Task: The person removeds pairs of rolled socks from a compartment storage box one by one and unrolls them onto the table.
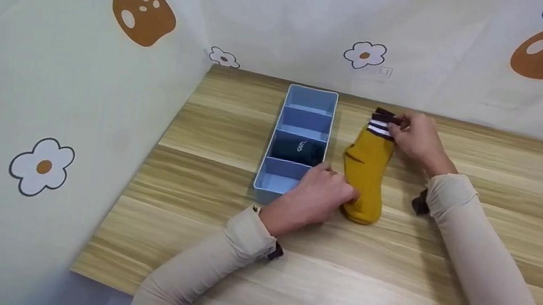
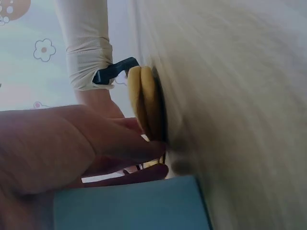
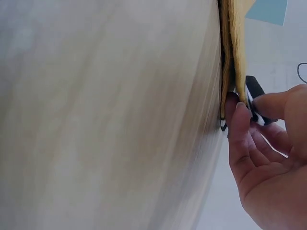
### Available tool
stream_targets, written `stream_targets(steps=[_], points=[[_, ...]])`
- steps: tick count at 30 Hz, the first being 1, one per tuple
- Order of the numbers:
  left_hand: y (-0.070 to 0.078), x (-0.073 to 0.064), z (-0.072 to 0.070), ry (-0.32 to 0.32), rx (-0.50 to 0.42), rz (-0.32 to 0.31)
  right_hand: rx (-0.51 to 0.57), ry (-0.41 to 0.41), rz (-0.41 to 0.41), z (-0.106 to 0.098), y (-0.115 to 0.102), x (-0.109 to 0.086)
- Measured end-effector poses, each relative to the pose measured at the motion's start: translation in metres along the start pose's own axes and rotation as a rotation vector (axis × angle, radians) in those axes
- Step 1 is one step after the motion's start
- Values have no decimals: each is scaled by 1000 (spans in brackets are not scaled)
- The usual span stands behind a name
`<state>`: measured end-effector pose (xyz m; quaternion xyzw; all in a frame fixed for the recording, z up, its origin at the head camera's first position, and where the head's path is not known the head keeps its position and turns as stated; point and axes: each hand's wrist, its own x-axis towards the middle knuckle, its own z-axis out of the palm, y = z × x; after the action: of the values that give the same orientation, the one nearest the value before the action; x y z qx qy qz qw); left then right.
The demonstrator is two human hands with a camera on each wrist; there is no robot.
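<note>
right hand (image 1: 417, 140) is pinching yellow socks (image 1: 368, 172) by the cuff (image 1: 380, 126); left hand (image 1: 318, 194) is touching them lower down, grip unclear; steady pinching should be keeping them aligned.

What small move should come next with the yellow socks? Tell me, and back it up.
Probably fold the striped cuff over toward the toe end with the right hand, the left hand steadying the yellow socks: they lie stretched out, the right hand pinches the cuff, and they look too long for a compartment of the blue box, where a compact dark bundle sits.
</note>
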<state>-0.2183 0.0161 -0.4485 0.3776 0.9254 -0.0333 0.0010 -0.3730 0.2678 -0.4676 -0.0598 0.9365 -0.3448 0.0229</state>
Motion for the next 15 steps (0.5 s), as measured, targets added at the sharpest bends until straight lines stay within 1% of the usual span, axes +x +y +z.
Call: stream_targets(steps=[4,8,11,15], points=[[0,2,2,41,0,-12,-15,2,-13,1,2,0],[-2,2,-1,83,-32,-23,13,-4,-15,0,2,-1],[-2,2,-1,112,-66,-29,42,-19,-15,-1,1,-3],[0,5,2,154,-83,-42,43,-54,-23,-4,2,-6]])
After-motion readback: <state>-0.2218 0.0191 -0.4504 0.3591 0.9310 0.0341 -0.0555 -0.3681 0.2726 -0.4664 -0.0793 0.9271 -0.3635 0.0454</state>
